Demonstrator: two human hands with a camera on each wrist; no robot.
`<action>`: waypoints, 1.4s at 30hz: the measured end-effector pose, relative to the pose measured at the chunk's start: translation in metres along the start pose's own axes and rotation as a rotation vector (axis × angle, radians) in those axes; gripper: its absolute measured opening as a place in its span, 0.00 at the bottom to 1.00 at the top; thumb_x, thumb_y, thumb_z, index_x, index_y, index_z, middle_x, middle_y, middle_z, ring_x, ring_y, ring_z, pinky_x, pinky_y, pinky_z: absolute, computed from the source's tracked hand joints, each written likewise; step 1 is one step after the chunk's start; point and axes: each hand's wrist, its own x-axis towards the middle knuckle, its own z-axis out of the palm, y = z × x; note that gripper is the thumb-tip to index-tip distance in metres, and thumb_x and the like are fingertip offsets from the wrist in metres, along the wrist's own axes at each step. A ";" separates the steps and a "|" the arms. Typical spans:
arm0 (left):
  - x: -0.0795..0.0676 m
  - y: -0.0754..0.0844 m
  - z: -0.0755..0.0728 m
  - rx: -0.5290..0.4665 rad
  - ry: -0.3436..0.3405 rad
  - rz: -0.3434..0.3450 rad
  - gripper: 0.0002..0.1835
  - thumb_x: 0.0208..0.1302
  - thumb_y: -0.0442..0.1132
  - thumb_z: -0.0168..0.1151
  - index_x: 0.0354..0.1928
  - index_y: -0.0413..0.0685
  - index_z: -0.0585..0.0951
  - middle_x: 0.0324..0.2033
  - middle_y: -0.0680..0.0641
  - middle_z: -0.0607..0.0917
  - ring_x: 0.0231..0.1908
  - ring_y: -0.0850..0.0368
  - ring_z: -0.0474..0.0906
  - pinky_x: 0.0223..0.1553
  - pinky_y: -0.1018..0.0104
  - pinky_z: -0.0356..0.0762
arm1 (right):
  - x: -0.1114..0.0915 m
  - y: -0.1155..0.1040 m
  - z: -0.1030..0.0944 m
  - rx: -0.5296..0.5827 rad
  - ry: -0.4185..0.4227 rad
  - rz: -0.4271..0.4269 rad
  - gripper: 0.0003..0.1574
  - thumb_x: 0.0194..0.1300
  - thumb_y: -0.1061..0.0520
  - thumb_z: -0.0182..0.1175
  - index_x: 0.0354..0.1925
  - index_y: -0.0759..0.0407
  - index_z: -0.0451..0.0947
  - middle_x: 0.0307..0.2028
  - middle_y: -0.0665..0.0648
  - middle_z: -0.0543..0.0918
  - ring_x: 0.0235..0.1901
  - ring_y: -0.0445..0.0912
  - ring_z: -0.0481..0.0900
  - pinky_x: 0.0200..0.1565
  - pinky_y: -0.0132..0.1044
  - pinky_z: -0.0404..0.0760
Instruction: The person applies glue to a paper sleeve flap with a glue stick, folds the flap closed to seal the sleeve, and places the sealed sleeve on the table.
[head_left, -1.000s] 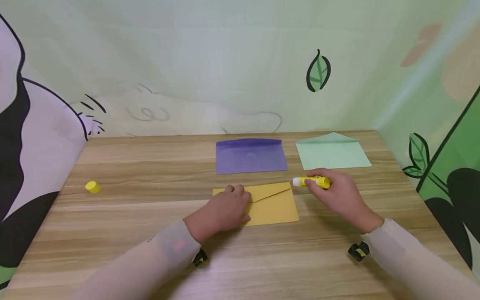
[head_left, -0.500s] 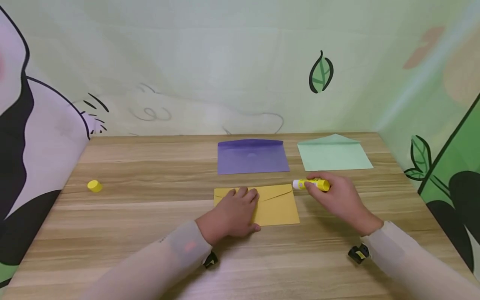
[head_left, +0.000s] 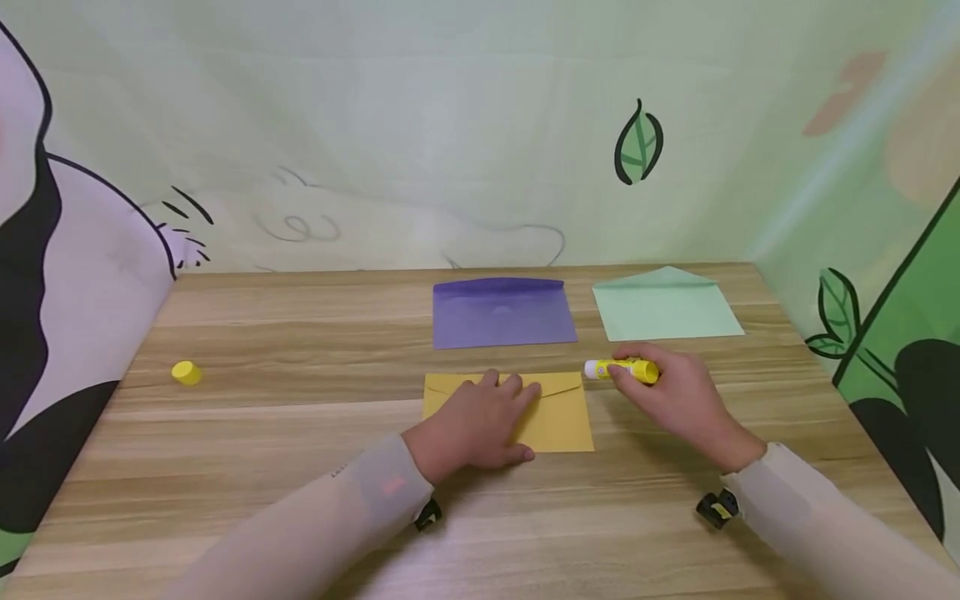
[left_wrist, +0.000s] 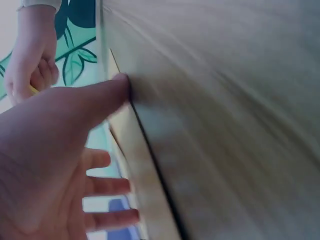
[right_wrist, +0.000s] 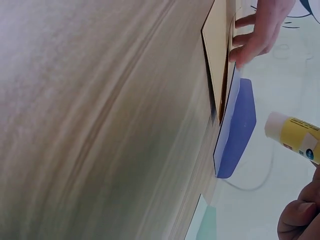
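A yellow envelope [head_left: 558,425] lies on the table with its flap folded down along the far edge. My left hand [head_left: 483,421] rests on it, fingers spread over the flap and thumb at the near edge. In the left wrist view the fingers [left_wrist: 107,186] reach out straight. Just right of the envelope, my right hand [head_left: 678,387] grips an uncapped glue stick [head_left: 603,368], its white end pointing left. The right wrist view shows the glue stick [right_wrist: 295,135] raised above the tabletop. The yellow cap [head_left: 186,372] stands far off on the left side of the table.
Behind the yellow envelope lies a purple envelope [head_left: 502,321] with its flap raised. A mint green envelope [head_left: 667,312], flap also up, lies to its right. The wooden table [head_left: 300,333] meets a printed cloth backdrop [head_left: 420,150] at the back and sides.
My left hand has slid right across the yellow envelope, its fingers spreading flatter over the flap. The envelope has turned slightly straighter. My right hand with the glue stick has barely moved.
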 end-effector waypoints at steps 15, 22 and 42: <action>0.015 0.007 0.004 0.088 0.047 -0.054 0.38 0.70 0.69 0.45 0.76 0.62 0.62 0.66 0.52 0.71 0.60 0.48 0.71 0.42 0.48 0.82 | 0.001 -0.005 0.005 0.019 0.033 0.013 0.15 0.66 0.49 0.66 0.45 0.57 0.86 0.26 0.53 0.83 0.18 0.42 0.67 0.19 0.31 0.68; 0.024 0.021 -0.001 0.114 0.046 -0.103 0.36 0.68 0.64 0.46 0.77 0.66 0.62 0.64 0.51 0.73 0.56 0.48 0.73 0.37 0.44 0.82 | 0.001 -0.005 0.005 0.020 0.028 0.020 0.16 0.66 0.48 0.66 0.45 0.57 0.86 0.28 0.53 0.84 0.20 0.42 0.69 0.20 0.31 0.69; 0.043 0.042 -0.014 0.309 -0.070 -0.121 0.35 0.70 0.64 0.39 0.78 0.75 0.55 0.46 0.50 0.76 0.27 0.56 0.69 0.24 0.60 0.76 | -0.001 0.000 0.006 0.035 0.055 -0.011 0.12 0.66 0.51 0.67 0.45 0.55 0.86 0.28 0.53 0.85 0.19 0.42 0.69 0.19 0.31 0.69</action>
